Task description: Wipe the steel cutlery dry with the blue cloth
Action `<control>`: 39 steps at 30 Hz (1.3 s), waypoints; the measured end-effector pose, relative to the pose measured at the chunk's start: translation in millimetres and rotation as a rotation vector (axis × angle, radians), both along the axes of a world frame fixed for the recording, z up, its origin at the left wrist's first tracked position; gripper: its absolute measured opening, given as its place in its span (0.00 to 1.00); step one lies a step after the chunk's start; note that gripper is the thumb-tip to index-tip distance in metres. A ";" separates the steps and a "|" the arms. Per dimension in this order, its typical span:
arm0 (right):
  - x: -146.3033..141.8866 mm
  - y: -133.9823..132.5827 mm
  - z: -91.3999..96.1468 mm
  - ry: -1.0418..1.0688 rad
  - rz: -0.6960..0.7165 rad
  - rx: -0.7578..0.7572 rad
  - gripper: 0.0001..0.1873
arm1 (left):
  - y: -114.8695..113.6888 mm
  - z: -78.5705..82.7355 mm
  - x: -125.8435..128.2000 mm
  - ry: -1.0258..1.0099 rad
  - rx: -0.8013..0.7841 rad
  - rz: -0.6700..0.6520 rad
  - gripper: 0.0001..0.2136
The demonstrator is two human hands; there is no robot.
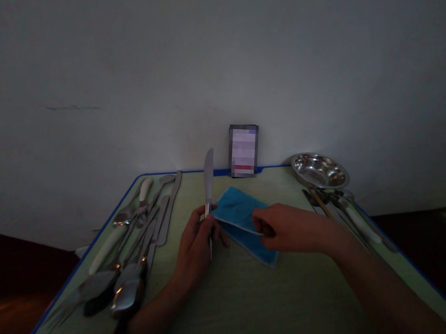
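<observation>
My left hand (196,244) is closed round the handle of a table knife (208,178), which stands upright with its blade pointing away from me. A folded blue cloth (239,212) lies just right of the knife on the pale green table (261,296). My right hand (287,228) pinches the cloth's near edge and lifts it a little, close to the knife's handle.
A heap of knives, spoons and forks (130,251) lies along the table's left side. At the back right stands a steel bowl (320,170) with more cutlery (350,214) beside it. A small blurred card (243,150) leans against the wall. The table has a blue rim.
</observation>
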State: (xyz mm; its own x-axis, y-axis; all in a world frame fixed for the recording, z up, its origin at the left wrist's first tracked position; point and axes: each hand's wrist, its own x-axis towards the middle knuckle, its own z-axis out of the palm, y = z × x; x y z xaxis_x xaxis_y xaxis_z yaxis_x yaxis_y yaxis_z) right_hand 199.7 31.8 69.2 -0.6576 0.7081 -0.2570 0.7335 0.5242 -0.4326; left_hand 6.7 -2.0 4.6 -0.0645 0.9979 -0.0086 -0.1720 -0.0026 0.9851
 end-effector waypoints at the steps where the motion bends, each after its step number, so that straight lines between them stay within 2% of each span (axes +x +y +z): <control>1: -2.5 -1.1 -1.3 0.019 0.028 -0.019 0.07 | 0.1 -0.4 -0.3 -0.001 0.008 0.003 0.10; 6: -18.0 -5.6 -14.6 0.092 0.035 -0.004 0.10 | -0.4 -0.4 -0.5 0.010 0.006 -0.006 0.10; 11: -21.0 -4.9 -22.7 0.063 0.085 -0.115 0.17 | -0.7 -1.3 -0.9 0.055 0.001 0.003 0.10; 14: -18.7 -4.6 -23.1 0.020 0.086 -0.125 0.19 | 0.4 -2.9 -1.6 0.071 0.001 0.012 0.10; 18: -15.6 -4.4 -22.3 -0.012 0.073 -0.085 0.16 | 1.4 -3.5 -2.2 0.090 -0.002 0.021 0.10; 26: -5.7 -1.4 -8.9 0.006 0.063 -0.129 0.15 | 0.6 -2.0 -1.1 0.122 0.019 0.028 0.10; 31: -11.9 -4.8 -14.1 -0.074 0.097 -0.177 0.16 | 0.9 -1.8 -2.7 0.164 -0.003 0.040 0.11; 34: -12.4 -3.6 -14.8 -0.041 0.111 -0.184 0.14 | 0.6 -1.1 -3.4 0.224 -0.015 0.069 0.11; 36: -9.9 -0.3 -14.2 0.003 0.085 -0.140 0.13 | 0.0 -0.8 -3.4 0.230 -0.036 0.068 0.11; 39: -4.2 6.5 -17.3 -0.038 -0.095 0.076 0.14 | -1.3 -1.0 -2.9 0.193 -0.049 0.039 0.12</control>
State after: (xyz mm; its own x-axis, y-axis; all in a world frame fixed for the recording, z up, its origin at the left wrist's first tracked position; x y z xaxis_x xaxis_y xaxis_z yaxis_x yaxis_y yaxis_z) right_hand 195.5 38.2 51.9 -0.5774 0.7852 -0.2237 0.7966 0.4817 -0.3653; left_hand 3.8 -3.3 3.6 -0.1085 0.9933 -0.0404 0.0197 0.0428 0.9989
